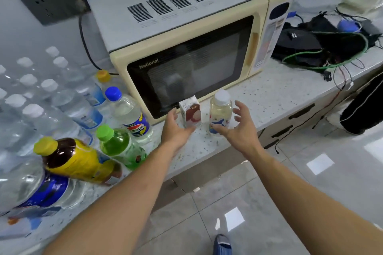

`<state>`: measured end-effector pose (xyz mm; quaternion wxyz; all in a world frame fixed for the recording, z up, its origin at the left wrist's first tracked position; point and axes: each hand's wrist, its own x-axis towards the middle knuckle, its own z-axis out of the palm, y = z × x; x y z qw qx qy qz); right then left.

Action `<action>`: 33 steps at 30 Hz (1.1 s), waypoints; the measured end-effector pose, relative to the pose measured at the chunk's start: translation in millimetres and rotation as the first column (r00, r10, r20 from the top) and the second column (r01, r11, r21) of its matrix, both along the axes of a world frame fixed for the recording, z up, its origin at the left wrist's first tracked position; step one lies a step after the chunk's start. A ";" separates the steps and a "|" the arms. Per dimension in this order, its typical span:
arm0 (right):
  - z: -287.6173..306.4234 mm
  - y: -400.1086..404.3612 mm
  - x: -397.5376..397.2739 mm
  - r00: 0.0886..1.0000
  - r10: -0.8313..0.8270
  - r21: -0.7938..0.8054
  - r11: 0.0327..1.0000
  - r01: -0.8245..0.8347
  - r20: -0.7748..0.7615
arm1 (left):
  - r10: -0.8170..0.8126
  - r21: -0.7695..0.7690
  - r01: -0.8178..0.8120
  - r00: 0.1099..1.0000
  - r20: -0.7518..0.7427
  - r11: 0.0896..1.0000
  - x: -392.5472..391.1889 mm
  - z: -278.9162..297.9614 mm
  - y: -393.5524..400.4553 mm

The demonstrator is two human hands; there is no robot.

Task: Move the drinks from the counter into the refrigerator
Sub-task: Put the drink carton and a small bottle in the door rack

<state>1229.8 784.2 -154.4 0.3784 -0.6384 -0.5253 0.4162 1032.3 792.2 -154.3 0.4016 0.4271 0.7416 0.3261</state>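
A small white drink carton (190, 113) with a red fruit picture stands on the speckled counter (275, 93) in front of the microwave. Just right of it stands a small clear bottle (220, 113) with a white cap and pale liquid. My left hand (176, 128) reaches around the carton's left side, fingers spread, touching or nearly touching it. My right hand (240, 126) is spread around the bottle's right side, a small gap between them. Neither hand grips anything. No refrigerator is in view.
A cream microwave (186, 51) fills the counter behind the drinks. To the left stand a blue-capped bottle (130, 114), a green bottle (120, 147), a yellow-labelled tea bottle (78, 159) and several water bottles (41, 99). Tangled cables and black gear (323, 47) lie right. Tiled floor below.
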 end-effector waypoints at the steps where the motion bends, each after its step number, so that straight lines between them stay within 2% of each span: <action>1: -2.8 7.9 1.1 1.000 0.030 0.006 1.000 -0.030 -0.001 | 0.005 -0.004 -0.005 1.000 0.004 1.000 3.0 -1.2 6.2; 9: -19.1 30.1 2.1 0.984 0.167 0.008 0.986 -0.167 -0.061 | 0.040 -0.061 -0.041 0.999 -0.018 0.997 14.4 -10.6 22.6; 13: -11.9 32.0 -1.5 0.985 0.167 -0.002 0.986 -0.168 -0.046 | 0.047 -0.017 -0.047 0.999 0.014 0.999 10.0 -12.6 17.3; 17: -7.1 25.9 -5.7 0.990 0.141 0.030 0.990 -0.140 -0.029 | 0.048 -0.018 -0.047 0.995 0.091 0.999 -1.4 -13.9 -2.4; 20: -4.1 13.9 -10.5 0.993 0.097 0.036 0.995 -0.095 -0.072 | 0.072 -0.030 -0.067 0.971 0.227 0.997 -12.9 -7.2 -27.7; 23: 1.9 -8.2 -20.9 0.982 0.082 0.016 0.997 -0.081 -0.172 | 0.107 -0.081 -0.079 0.884 0.454 0.994 -23.2 4.8 -60.0; 27: 18.6 -51.8 -42.4 0.928 0.050 -0.039 0.997 -0.069 -0.370 | 0.159 -0.131 -0.092 0.675 0.721 0.987 -38.7 20.9 -109.9; 30: 30.6 -92.1 -58.1 0.870 0.037 -0.093 0.991 -0.095 -0.492 | 0.157 -0.141 -0.072 0.552 0.819 0.987 -58.5 31.5 -151.4; 33: 36.1 -136.3 -72.6 0.815 0.017 -0.146 0.981 -0.124 -0.579 | 0.124 -0.120 -0.041 0.511 0.851 0.992 -77.4 38.0 -195.1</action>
